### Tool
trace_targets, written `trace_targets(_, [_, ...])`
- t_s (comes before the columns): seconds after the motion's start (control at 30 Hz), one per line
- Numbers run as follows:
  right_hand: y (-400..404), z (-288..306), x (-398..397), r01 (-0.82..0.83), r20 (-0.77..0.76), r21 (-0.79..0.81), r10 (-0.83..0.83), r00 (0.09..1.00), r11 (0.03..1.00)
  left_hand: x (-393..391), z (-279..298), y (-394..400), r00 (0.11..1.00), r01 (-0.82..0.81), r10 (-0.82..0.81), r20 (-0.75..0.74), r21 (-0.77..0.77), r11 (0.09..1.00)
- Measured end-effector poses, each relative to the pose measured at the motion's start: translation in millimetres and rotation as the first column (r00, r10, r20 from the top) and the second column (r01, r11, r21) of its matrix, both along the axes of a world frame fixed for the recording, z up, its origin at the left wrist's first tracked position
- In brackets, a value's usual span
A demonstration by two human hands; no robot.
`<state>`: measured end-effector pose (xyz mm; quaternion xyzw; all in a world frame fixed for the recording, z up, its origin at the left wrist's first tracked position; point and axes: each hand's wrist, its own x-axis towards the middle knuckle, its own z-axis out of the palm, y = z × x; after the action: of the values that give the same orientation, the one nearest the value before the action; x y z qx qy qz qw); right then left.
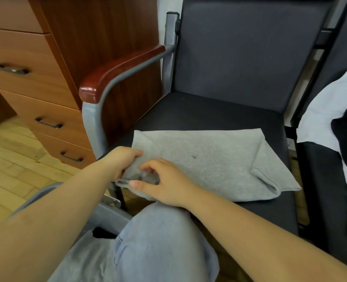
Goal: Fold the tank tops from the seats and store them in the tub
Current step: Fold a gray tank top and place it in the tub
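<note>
Two hands (pixel 125 159) (pixel 164 180) gripping grey tank top (pixel 209 157) on dark seat (pixel 189 115).

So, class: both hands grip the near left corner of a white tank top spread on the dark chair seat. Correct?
Not quite. The tank top is grey, not white, as the head view shows. Both the left hand and right hand grip its near left corner on the seat.
</note>
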<state>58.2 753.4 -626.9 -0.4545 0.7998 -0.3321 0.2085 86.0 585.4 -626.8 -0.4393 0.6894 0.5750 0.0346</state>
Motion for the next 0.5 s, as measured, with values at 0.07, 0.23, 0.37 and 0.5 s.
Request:
trace_targets(0.07, [19.0, -4.7, -9.8, 0.077, -0.064, 0.078, -0.072, 0.995, 0.994, 2.5, -5.5, 2.1, 0.998, 0.048, -0.051, -0.036, -0.064, 0.997])
trace_targets(0.23, [77.3, -10.9, -37.2, 0.291, -0.289, 0.279, -0.209, 0.934, 0.915, 5.5, -8.5, 11.8, 0.989, 0.127, -0.144, -0.035, -0.308, 0.943])
trace_targets(0.37, [120.8, -16.8, -55.2, 0.441, -0.387, 0.344, -0.303, 0.871, 0.829, 7.5, -6.2, 23.8, 0.988, 0.125, -0.151, -0.030, -0.419, 0.899])
trace_targets(0.5, [150.7, -17.5, -63.7, 0.632, -0.473, 0.391, -0.443, 0.762, 0.669, 14.4, -1.3, 34.3, 0.987, 0.139, -0.163, -0.005, -0.494, 0.858])
